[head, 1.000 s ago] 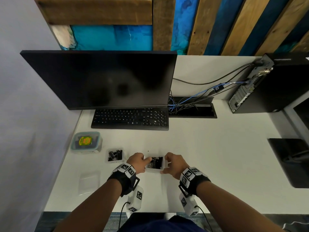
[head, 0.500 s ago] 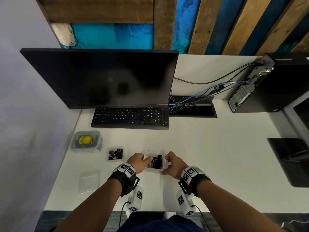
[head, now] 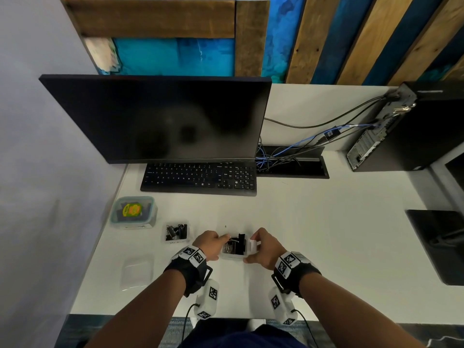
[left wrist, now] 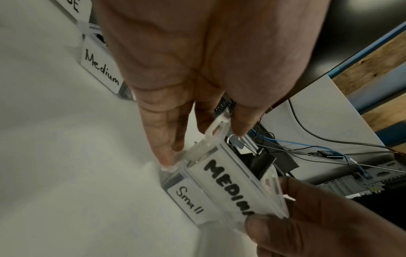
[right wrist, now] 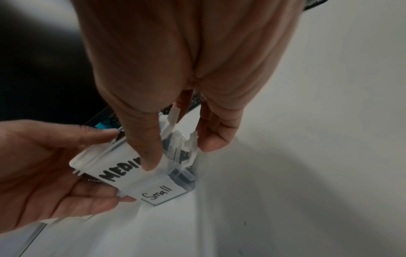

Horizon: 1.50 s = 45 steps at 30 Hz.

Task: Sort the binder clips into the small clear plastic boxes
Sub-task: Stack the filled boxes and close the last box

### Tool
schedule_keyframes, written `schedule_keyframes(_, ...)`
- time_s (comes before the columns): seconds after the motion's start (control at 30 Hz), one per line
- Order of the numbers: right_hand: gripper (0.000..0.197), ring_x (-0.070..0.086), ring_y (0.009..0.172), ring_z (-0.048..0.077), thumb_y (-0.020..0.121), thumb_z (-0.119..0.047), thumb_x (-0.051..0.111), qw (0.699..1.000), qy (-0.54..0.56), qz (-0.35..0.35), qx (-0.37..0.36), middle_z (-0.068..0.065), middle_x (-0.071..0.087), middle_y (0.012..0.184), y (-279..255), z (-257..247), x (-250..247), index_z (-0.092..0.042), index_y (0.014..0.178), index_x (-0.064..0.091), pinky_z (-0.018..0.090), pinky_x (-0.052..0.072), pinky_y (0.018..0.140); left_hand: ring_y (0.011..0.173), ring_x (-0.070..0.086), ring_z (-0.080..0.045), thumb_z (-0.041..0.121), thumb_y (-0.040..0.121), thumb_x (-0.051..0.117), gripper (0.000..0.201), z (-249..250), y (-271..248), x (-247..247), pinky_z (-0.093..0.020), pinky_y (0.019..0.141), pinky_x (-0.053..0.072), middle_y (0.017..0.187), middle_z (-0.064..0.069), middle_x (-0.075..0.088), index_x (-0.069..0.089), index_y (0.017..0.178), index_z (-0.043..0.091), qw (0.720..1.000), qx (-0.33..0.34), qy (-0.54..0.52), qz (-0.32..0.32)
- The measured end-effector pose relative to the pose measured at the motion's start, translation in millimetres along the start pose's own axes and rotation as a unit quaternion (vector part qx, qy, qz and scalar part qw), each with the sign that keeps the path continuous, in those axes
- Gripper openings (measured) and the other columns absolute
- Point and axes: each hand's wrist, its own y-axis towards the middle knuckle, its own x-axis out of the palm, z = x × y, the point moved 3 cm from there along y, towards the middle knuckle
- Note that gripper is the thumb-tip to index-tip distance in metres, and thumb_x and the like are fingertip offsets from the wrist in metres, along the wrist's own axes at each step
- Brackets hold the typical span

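A small clear box (head: 233,249) labelled "Small" (left wrist: 186,200) stands near the desk's front edge with black binder clips (left wrist: 261,163) inside. A clear lid (left wrist: 237,184) labelled "MEDIUM" lies tilted over it. My left hand (head: 222,243) grips the box at its left end, thumb and fingers curled round it. My right hand (head: 251,251) pinches the lid at the right end, the thumb (right wrist: 149,153) pressing on top and the fingers (right wrist: 215,137) on the white latch. A second clear box (head: 176,232) labelled "Medium" (left wrist: 101,73), with clips in it, stands to the left.
A larger teal-rimmed container (head: 134,212) sits at the left, and a loose clear lid (head: 136,272) lies in front of it. The keyboard (head: 199,179) and monitor (head: 160,119) stand behind. A computer tower (head: 411,129) and cables (head: 301,144) are at the right.
Both hands stay on the small box at the same spot. The white latch at the lid's right end now shows between the right hand's fingers.
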Motion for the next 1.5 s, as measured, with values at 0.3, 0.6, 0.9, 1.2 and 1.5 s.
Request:
schedule_keyframes(0.3,0.053,0.063,0.081,0.013,0.067,-0.018,0.088,1.0,0.011,0.009,0.0,-0.002,0.066,0.1,-1.6,-0.1,-7.8,-0.022,0.102,0.049,0.019,0.047,0.062,0.095,0.067,-0.027,0.057,0.088,0.055,0.046,-12.3,9.1,0.8,-0.04,0.083,0.058,0.098,-0.011,0.064,0.053,0.075,0.012,0.998,0.008,-0.053,-0.012)
schedule_keyframes(0.6,0.061,0.064,0.09,0.018,0.07,-0.023,0.085,1.0,0.004,0.012,-0.02,0.001,0.064,0.108,-3.8,-7.2,-3.0,-0.02,0.118,0.048,0.024,0.052,0.071,0.099,0.066,-0.03,0.057,0.089,0.053,0.046,-12.6,13.7,0.4,-0.042,0.089,0.056,0.096,-0.01,0.062,0.057,0.079,0.012,0.997,-0.01,-0.078,-0.014)
schedule_keyframes(0.9,0.08,0.063,0.104,0.016,0.064,-0.049,0.085,0.998,-0.037,0.014,-0.046,-0.002,0.067,0.118,-6.1,-12.7,-4.6,-0.022,0.133,0.054,0.03,0.052,0.09,0.083,0.064,-0.028,0.07,0.077,0.054,0.056,-12.1,13.6,-3.0,-0.042,0.089,0.055,0.09,-0.01,0.063,0.059,0.075,0.014,0.998,0.001,-0.055,-0.027)
schedule_keyframes(1.2,0.055,0.063,0.097,0.015,0.072,-0.037,0.082,0.996,-0.062,-0.002,-0.058,-0.001,0.069,0.108,-7.0,-23.3,-8.9,-0.021,0.121,0.066,0.026,0.052,0.083,0.076,0.072,-0.024,0.059,0.085,0.058,0.05,-5.8,11.3,-11.5,-0.037,0.077,0.056,0.065,-0.003,0.065,0.063,0.069,0.012,0.997,0.056,0.043,0.017)
schedule_keyframes(1.5,0.046,0.061,0.08,0.009,0.072,-0.026,0.079,0.996,-0.077,-0.008,-0.052,-0.007,0.067,0.091,-3.1,-24.0,-6.3,-0.021,0.117,0.07,0.005,0.037,0.053,0.08,0.07,-0.023,0.038,0.073,0.082,0.037,1.1,11.2,-11.8,-0.038,0.069,0.061,0.082,-0.007,0.07,0.075,0.085,0.004,0.997,0.04,-0.033,0.06)
